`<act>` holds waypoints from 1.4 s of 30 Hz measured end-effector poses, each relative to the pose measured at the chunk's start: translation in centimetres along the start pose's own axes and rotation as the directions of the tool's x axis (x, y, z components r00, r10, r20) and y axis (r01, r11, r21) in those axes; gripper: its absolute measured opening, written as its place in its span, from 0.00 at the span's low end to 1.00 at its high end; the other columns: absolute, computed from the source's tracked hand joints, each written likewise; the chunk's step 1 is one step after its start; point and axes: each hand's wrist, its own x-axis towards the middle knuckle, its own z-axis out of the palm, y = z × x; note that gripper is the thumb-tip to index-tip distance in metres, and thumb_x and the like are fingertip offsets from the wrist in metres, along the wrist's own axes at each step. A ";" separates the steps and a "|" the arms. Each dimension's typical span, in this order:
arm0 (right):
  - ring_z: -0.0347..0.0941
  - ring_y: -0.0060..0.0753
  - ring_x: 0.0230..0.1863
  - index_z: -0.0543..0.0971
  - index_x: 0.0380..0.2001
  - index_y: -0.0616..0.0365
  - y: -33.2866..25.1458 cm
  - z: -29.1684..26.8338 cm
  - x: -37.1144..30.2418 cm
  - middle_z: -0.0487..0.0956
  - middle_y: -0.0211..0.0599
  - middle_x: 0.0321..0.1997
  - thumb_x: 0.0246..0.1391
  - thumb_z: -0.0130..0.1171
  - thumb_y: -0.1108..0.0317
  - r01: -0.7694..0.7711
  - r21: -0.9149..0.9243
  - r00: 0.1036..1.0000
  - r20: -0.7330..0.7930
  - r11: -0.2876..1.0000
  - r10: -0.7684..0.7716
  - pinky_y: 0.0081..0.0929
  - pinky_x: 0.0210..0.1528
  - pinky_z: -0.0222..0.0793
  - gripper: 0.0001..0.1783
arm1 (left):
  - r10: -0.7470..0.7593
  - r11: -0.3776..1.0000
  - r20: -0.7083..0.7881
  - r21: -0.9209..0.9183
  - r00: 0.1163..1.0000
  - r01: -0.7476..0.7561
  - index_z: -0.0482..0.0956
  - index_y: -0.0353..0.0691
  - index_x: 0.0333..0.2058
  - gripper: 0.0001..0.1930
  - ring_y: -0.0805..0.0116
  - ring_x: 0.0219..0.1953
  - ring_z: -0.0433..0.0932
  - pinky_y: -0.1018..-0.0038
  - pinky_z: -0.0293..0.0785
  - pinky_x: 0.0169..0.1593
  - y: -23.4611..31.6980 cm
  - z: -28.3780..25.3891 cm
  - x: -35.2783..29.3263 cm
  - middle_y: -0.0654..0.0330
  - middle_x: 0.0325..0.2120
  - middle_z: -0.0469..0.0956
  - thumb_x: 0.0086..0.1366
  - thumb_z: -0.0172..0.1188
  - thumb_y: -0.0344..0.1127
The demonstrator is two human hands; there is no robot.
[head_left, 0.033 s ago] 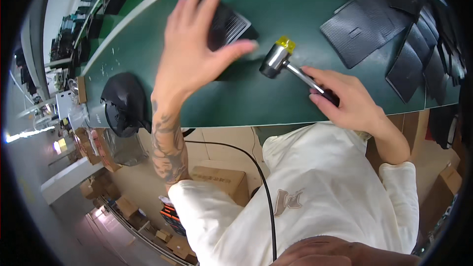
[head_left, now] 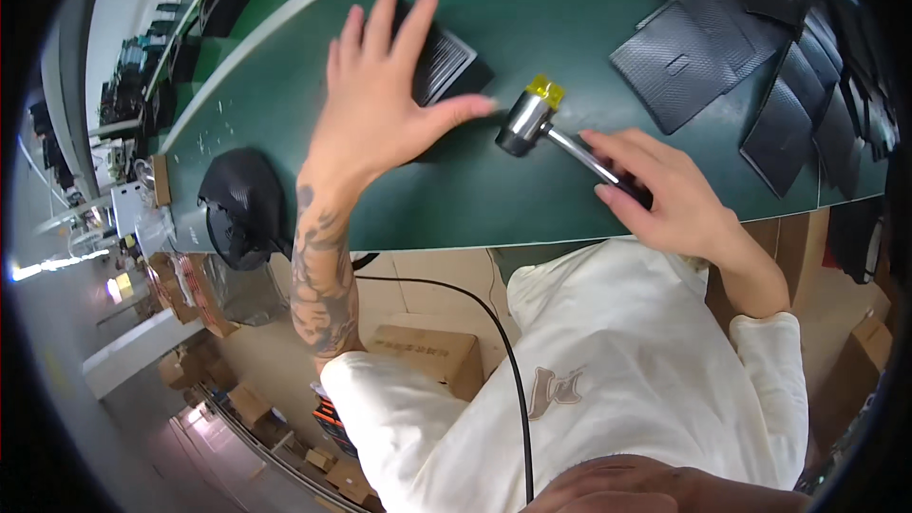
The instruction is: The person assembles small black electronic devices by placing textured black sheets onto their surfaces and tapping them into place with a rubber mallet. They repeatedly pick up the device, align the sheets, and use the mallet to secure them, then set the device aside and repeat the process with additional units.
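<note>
My right hand (head_left: 684,190) is closed around the black grip of a mallet (head_left: 528,120). The mallet has a shiny metal head, a yellow face at its far end and a black face at its near end. Its head hangs over the green table. To the left, my left hand (head_left: 375,119) is open with fingers spread and holds nothing I can see. It partly hides a black box-like part (head_left: 448,65) with a ribbed, silver-edged face. Whether the palm touches that part I cannot tell. The thumb points toward the mallet head.
Several dark textured sheets (head_left: 689,52) lie piled at the far right of the green table (head_left: 456,214). A black fabric-like bundle (head_left: 242,204) sits at its left. Below the table are a black cable (head_left: 499,323) and a cardboard box (head_left: 427,356).
The view has shifted slightly. The mallet head sits a little lower and farther left, and my left hand is slightly lower. The grip on the mallet is the same.
</note>
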 end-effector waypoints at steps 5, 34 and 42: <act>0.72 0.49 0.63 0.74 0.62 0.63 2.4 -0.6 -2.6 0.73 0.47 0.63 0.57 0.64 0.74 0.106 0.170 0.994 -0.020 0.980 -0.104 0.36 0.64 0.70 0.29 | -0.016 0.997 -0.007 -0.071 1.000 0.016 0.65 0.50 0.71 0.48 0.39 0.71 0.60 0.50 0.58 0.72 -1.1 0.3 2.2 0.44 0.71 0.60 0.54 0.75 0.55; 0.71 0.49 0.62 0.77 0.54 0.67 5.3 -0.1 -4.0 0.74 0.47 0.57 0.54 0.63 0.75 0.410 0.177 0.910 -0.145 0.895 -0.388 0.39 0.62 0.72 0.22 | 0.062 0.879 0.109 -0.476 0.992 -0.003 0.57 0.40 0.74 0.47 0.63 0.60 0.75 0.68 0.70 0.65 0.9 -7.3 22.3 0.48 0.61 0.74 0.59 0.73 0.30; 0.70 0.49 0.64 0.75 0.57 0.67 5.4 0.3 -4.1 0.73 0.49 0.60 0.56 0.60 0.72 0.393 0.184 0.919 -0.122 0.901 -0.375 0.39 0.65 0.70 0.24 | 0.562 0.808 0.069 -0.261 0.824 -0.529 0.66 0.39 0.70 0.45 0.48 0.72 0.61 0.63 0.55 0.74 5.2 3.5 42.9 0.44 0.72 0.59 0.58 0.74 0.49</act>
